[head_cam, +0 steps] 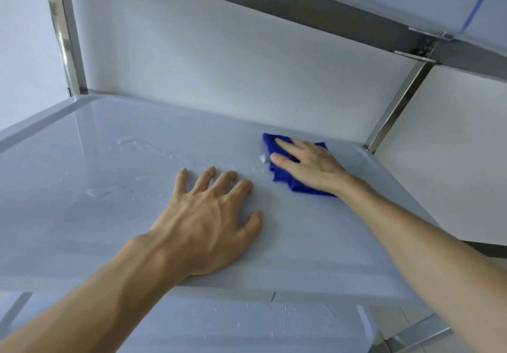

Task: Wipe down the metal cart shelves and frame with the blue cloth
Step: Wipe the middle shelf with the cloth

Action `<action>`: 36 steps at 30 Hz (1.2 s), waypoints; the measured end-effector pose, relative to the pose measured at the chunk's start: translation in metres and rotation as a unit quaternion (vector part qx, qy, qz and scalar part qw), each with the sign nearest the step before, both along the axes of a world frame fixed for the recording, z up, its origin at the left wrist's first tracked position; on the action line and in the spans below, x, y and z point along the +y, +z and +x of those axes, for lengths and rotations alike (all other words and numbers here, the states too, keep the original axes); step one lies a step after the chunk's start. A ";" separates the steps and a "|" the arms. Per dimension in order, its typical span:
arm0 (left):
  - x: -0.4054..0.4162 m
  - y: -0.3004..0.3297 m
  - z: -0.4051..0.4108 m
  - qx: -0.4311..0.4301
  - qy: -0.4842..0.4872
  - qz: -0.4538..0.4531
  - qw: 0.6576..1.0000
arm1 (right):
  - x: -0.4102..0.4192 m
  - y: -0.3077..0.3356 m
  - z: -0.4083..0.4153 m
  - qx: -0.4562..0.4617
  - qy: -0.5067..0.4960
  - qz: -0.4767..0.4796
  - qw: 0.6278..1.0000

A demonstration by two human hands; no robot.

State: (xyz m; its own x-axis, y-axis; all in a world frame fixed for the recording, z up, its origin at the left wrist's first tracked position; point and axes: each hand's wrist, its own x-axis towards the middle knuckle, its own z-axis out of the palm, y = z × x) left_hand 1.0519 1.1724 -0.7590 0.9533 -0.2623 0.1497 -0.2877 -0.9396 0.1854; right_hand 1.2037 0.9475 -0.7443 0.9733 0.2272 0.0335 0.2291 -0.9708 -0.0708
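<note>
From the head camera, the right hand (310,165) lies flat with fingers spread on a crumpled, deep-blue cloth (285,178), pressing it onto the far right part of the pale, glossy middle shelf (82,215) near a steel post (397,106). The left hand (208,221) rests splayed and empty on the shelf beside water droplets (142,147).

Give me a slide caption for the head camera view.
Right hand presses blue cloth onto wet cart shelf; left hand braces flat.
</note>
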 end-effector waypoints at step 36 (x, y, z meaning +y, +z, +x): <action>0.095 0.016 0.016 -0.034 0.091 -0.012 0.995 | -0.065 0.003 -0.027 -0.013 -0.048 0.080 0.996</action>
State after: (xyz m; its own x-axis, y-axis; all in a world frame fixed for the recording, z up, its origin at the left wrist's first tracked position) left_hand 1.0675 1.2675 -0.7434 0.9719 -0.0825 0.2205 -0.1265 -0.9729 0.1935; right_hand 1.1771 0.8825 -0.7414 0.9886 0.1225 0.0880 0.1394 -0.9652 -0.2213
